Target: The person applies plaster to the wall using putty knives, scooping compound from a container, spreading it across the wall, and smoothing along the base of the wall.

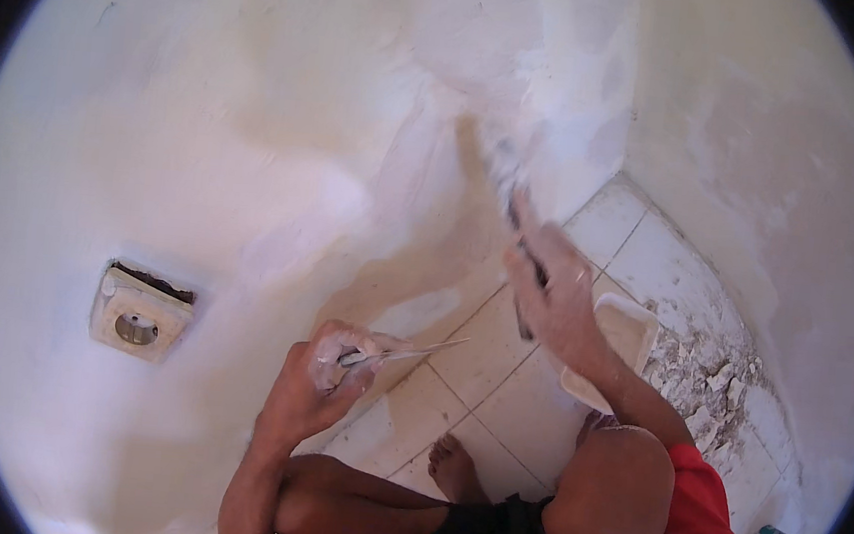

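Worn on the head, as the left of two side by side. Looks steeply down and forward through a wide fisheye lens, onto a pale wall [215,160] filling the left and top, a second wall [794,186] on the right and the tiled floor [511,374] between. Sits near enough to catch left hand [332,370] and right hand [560,293] around mid-frame, with forearms [628,391] reaching in from below. Bends straight edges toward the dark, rounded rim.
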`<state>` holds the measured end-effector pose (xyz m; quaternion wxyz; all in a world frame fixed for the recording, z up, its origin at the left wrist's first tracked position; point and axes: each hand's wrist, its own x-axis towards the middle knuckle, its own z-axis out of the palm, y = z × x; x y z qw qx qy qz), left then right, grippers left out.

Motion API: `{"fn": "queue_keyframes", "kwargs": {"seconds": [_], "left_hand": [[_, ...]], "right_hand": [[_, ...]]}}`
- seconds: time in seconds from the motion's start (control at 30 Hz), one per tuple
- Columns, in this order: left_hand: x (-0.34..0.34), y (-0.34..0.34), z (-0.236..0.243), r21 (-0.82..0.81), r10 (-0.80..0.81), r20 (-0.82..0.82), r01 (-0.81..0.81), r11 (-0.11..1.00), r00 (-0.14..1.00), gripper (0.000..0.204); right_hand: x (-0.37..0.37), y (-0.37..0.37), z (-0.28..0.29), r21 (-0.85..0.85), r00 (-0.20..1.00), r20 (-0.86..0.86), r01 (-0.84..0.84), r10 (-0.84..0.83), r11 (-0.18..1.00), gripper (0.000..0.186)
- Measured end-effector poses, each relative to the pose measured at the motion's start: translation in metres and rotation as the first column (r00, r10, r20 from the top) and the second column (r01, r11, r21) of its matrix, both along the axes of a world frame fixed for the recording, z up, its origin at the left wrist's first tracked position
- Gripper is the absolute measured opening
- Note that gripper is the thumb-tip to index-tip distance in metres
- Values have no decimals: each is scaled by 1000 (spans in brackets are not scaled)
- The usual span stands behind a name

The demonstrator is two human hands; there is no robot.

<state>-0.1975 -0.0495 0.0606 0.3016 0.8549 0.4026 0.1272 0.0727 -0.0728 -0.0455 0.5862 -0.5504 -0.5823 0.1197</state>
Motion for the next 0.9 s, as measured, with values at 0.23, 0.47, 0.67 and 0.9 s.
{"fn": "queue_keyframes", "kwargs": {"seconds": [0.23,0.47,0.67,0.9], "left_hand": [[4,-3,6,-42,-83,37,85,995,996,24],[-5,-7,9,-31,-115,78,118,993,990,27],[-2,-11,10,-131,-75,162,97,987,984,29],[-3,-12,16,54,-207,167,200,978,964,27]], "right_hand": [[-21,30,25,15,997,19,74,-74,997,57],[-17,-6,2,-62,993,-16,-119,118,991,57],[5,2,44,-55,983,-176,33,-42,998,54],[-4,23,57,-147,966,-251,23,-60,989,54]]}}
